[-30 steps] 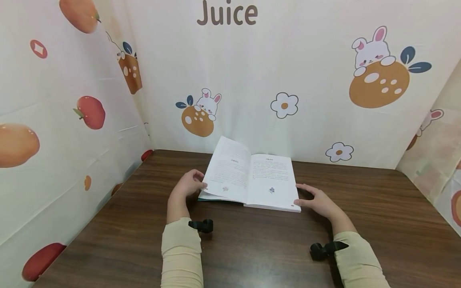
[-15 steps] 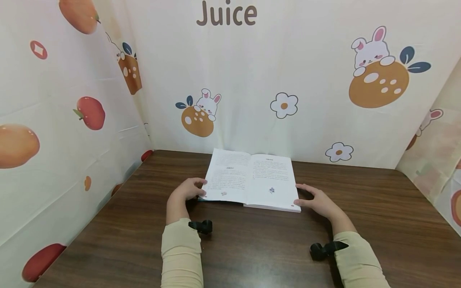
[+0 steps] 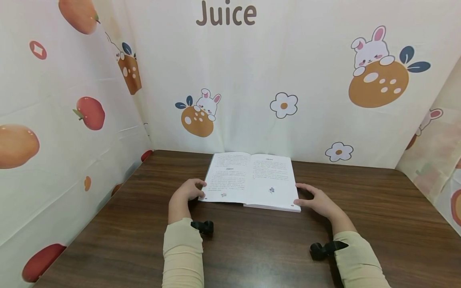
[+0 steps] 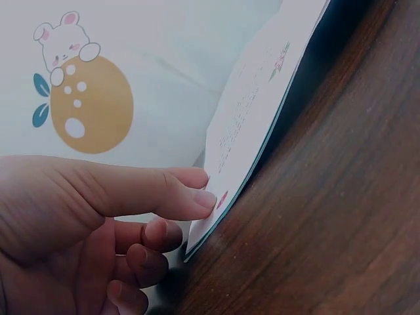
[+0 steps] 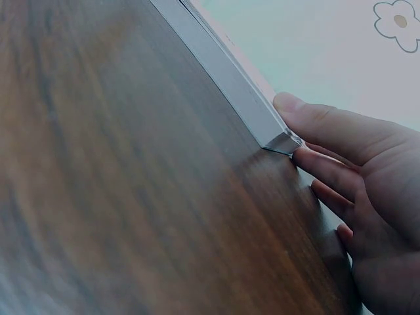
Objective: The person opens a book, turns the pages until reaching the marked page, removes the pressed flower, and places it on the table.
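An open book with printed text and small flower drawings lies toward the back of the table. At its left edge my left hand pinches the side near the lower corner; in the left wrist view the thumb presses on the page and a thin teal cover edge shows below. My right hand holds the right edge by its lower corner. The right wrist view shows that thumb on top of the thick page block, with the other fingers along the side.
The dark brown wooden table spreads in front of the book and to both sides. A cream curtain printed with rabbits, fruit and flowers hangs right behind the book and along the left. Black wrist cameras sit on both sleeves.
The left page, raised and tilted a second ago, has come down flat onto the left side. My left hand has moved slightly down with it. My right hand has stayed still.
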`<move>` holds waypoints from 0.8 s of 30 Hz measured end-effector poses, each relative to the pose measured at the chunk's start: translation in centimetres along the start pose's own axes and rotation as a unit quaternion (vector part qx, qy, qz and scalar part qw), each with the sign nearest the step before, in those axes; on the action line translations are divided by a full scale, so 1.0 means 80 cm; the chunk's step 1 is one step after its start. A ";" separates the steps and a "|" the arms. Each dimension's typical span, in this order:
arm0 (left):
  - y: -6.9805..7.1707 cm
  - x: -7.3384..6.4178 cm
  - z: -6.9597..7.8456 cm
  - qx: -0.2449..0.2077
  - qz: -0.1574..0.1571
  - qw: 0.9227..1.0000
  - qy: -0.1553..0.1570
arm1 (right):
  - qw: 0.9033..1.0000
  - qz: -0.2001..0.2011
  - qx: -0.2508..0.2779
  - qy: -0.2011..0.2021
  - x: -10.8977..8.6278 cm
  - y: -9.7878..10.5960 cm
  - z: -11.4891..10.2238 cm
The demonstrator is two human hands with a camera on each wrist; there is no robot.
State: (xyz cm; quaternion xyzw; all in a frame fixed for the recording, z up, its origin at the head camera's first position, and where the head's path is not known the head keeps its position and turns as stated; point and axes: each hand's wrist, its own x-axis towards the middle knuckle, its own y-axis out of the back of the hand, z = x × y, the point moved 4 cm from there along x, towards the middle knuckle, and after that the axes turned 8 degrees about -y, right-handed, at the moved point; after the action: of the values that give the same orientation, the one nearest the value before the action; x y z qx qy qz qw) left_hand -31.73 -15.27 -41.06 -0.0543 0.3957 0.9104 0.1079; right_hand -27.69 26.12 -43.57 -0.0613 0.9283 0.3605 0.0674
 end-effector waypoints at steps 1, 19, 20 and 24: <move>0.000 0.000 0.000 -0.001 0.000 1.000 0.000 | 1.000 0.000 0.003 0.002 0.000 0.000 0.000; 0.006 0.007 0.037 -0.012 0.077 0.993 -0.085 | 0.997 -0.052 0.021 0.049 -0.005 0.006 0.005; 0.005 0.008 0.041 -0.012 0.081 0.993 -0.089 | 0.997 -0.047 0.022 0.049 -0.005 0.006 0.005; -0.001 0.009 0.059 -0.004 0.086 0.991 -0.105 | 0.998 -0.030 0.017 0.054 -0.005 0.005 0.003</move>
State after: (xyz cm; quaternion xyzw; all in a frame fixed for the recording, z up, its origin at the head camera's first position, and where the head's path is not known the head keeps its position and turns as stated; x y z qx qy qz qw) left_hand -32.43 -11.67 -38.03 0.0758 0.3816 0.9186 0.0697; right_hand -27.37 26.61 -43.38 -0.1074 0.9342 0.3390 0.0288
